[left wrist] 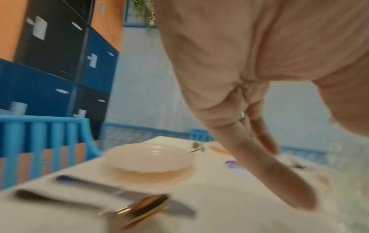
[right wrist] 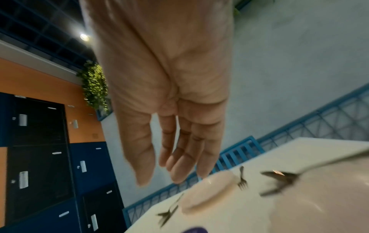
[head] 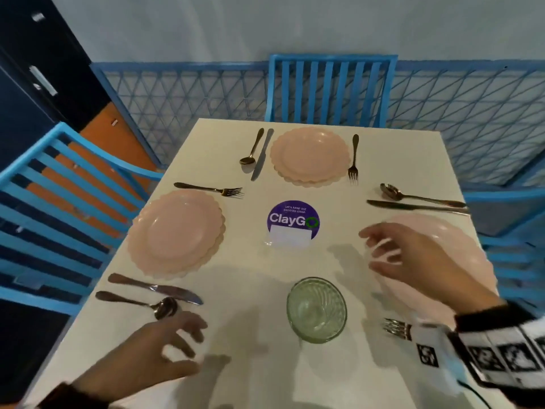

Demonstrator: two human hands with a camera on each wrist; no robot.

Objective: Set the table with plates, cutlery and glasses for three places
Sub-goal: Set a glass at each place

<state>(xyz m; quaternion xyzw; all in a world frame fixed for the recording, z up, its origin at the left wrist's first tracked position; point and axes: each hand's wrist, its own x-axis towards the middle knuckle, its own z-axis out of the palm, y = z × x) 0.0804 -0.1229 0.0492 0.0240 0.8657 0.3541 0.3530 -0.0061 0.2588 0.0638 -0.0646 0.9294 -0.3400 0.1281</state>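
The table (head: 236,335) carries three places, one on the left side, one at the far end and one on the right side. Each has a pink plate: the left plate (head: 177,231), the far plate (head: 309,154) and the right plate (head: 460,234), the last partly hidden under the right hand (head: 413,255). So the plates look done.

The cutlery looks done as well. The far place has a spoon (head: 252,149) and knife (head: 262,154) on one side of its plate and a fork (head: 354,159) on the other. The left place has a fork (head: 209,189) beyond its plate and a knife (head: 156,288) and spoon (head: 138,304) on the near side. The right place has a spoon (head: 421,196) and knife (head: 415,206) beyond its plate and a fork (head: 396,327) at its near side, half covered by the wrist band.

Glasses are what is left. Only one glass (head: 316,309) shows, standing upright near the front edge, between the two hands and near the right place's fork. By my reading two more glasses are still needed, for the left and far places; none is in sight.

The left hand (head: 165,352) hovers low over the near left part of the table, fingers spread and loosely bent, holding nothing. The right hand hangs above the right plate with fingers straight and apart, also empty. Both are clear of the glass.
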